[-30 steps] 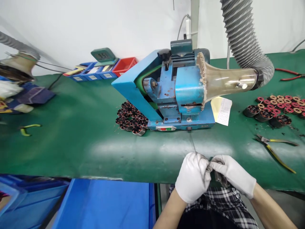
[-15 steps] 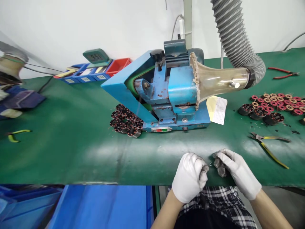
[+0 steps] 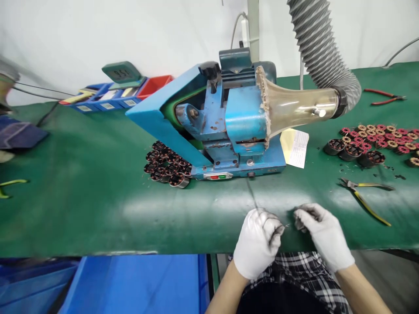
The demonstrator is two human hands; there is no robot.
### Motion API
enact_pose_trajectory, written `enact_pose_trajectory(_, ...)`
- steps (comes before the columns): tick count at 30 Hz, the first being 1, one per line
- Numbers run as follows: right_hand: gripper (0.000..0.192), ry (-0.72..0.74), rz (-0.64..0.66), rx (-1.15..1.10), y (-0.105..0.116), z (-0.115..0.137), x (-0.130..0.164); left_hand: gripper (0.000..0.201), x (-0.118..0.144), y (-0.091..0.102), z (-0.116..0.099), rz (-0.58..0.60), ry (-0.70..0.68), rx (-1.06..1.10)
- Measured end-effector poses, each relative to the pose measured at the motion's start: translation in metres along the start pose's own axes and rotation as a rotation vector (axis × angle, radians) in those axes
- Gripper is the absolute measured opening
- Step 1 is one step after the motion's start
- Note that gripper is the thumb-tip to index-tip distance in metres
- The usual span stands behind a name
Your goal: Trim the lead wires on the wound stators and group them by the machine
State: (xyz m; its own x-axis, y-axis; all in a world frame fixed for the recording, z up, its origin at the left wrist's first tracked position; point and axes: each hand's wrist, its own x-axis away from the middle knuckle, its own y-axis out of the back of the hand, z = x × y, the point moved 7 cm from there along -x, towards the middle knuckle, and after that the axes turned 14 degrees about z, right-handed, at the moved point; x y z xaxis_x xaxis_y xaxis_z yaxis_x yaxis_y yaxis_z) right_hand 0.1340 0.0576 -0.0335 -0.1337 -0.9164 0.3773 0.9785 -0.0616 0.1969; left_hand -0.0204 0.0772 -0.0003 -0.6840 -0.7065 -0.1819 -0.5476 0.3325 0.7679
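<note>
thin wire ends [image 3: 285, 225], fine and bristly, show between the two white-gloved hands at the near edge of the green desk [image 3: 98, 196]; too small to tell more. left hand [image 3: 257, 242] is curled into a closed grip with grey-smudged fingertips pinching the wire. right hand [image 3: 322, 233] is loosely curled, fingertips near the same strands; whether its grip holds anything i cannot tell. behind them stands a boxy blue metal machine [image 3: 225, 122] with a ribbed grey hose [image 3: 321, 48]. round copper-wound stators [image 3: 166, 165] lie beside it, yellow-handled pliers [image 3: 365, 198] to the right.

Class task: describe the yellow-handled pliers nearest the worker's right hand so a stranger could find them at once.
Start at the blue machine on the green bench. Look right, beneath the red and tan wound coils. The pliers lie there, handles spread; the other pliers, far back, are red-handled.
</note>
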Motion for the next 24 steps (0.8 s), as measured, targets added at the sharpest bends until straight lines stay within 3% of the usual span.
enact_pose_trajectory(2,0.020,-0.048,-0.030,-0.138,0.009,-0.004,0.000,0.011,0.000,0.000,0.000,0.001,0.000,0.010)
enact_pose_trajectory(6,0.020,-0.052,0.023,-0.169,0.013,-0.003,0.002,0.013,0.000,0.001,0.000,0.008,0.001,0.023)
enact_pose_trajectory(17,0.018,-0.017,0.111,0.013,0.009,0.000,0.007,0.014,0.001,-0.001,0.002,0.019,0.009,0.075)
enact_pose_trajectory(20,0.014,0.081,0.192,0.112,0.003,0.000,0.009,0.016,0.001,-0.001,0.002,0.032,0.011,0.073)
enact_pose_trajectory(24,0.014,0.394,0.224,0.362,-0.012,0.019,0.018,0.014,0.002,-0.001,0.001,0.044,0.004,0.075)
